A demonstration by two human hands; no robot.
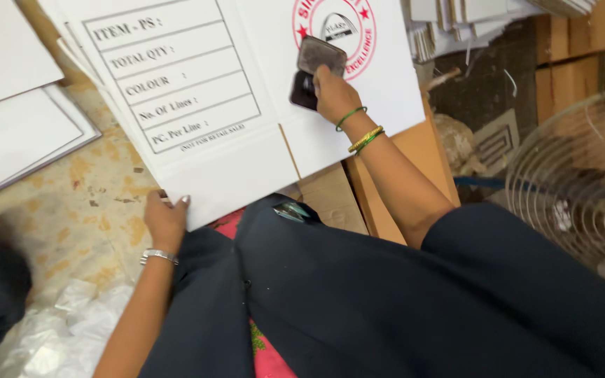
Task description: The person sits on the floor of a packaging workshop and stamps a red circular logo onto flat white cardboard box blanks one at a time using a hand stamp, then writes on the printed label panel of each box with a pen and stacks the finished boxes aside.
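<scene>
A flat white cardboard sheet (246, 161) with a printed table and a round red stamp mark lies across my lap and the floor. My left hand (164, 218) grips its near bottom edge, thumb on top; a silver bracelet is on that wrist. My right hand (332, 94), with green and gold bangles at the wrist, holds a dark ink pad case (314, 70) with its lid flipped up, resting on the sheet just below the red mark.
More white sheets (8, 119) are stacked at the left on a speckled floor (85, 210). Brown cardboard (414, 161) lies under the sheet. A wire fan guard (582, 182) stands at the right. Crumpled plastic (71, 322) lies at the lower left.
</scene>
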